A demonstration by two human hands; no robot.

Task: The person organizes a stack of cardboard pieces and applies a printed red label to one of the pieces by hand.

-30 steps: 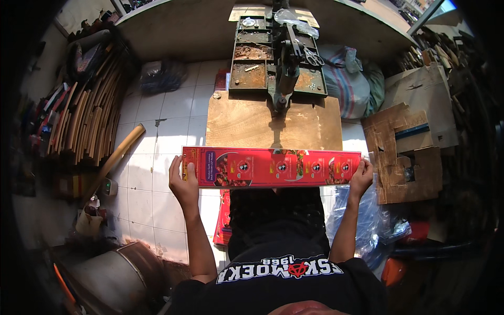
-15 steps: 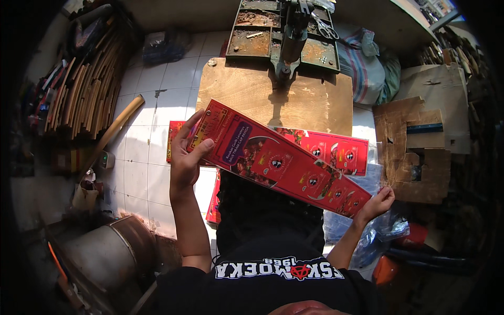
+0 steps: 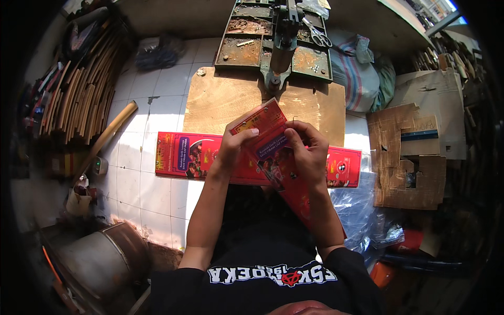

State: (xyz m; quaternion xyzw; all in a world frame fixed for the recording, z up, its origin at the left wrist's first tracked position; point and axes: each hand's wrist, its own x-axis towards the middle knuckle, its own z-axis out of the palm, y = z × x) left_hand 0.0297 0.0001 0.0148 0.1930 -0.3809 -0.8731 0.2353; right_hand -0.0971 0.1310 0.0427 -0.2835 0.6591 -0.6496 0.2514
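Note:
A long red printed strip (image 3: 273,113), like a sign board, slants from the press down toward my lap, with a small round eyelet in its upper end. My left hand (image 3: 234,144) grips its left edge, thumb on the printed face. At the opposite edge is my right hand (image 3: 310,149), fingers pinched together. A thin dark line shows just above those fingertips; what they pinch is too small to make out. Behind both hands a second red printed strip (image 3: 181,155) lies crosswise at the near edge of the wooden board (image 3: 220,100), its middle hidden.
A metal hand press (image 3: 281,58) stands at the board's far side between trays of small parts (image 3: 244,50). Scissors (image 3: 317,35) rest on the right tray. Stacked cardboard (image 3: 86,94) leans at left; clear plastic (image 3: 357,226) and a cut brown cardboard piece (image 3: 388,173) lie at right.
The strip has turned steeper and come to the middle. My right hand has left its far end and moved up beside my left, near the eyelet end. The view has shifted slightly.

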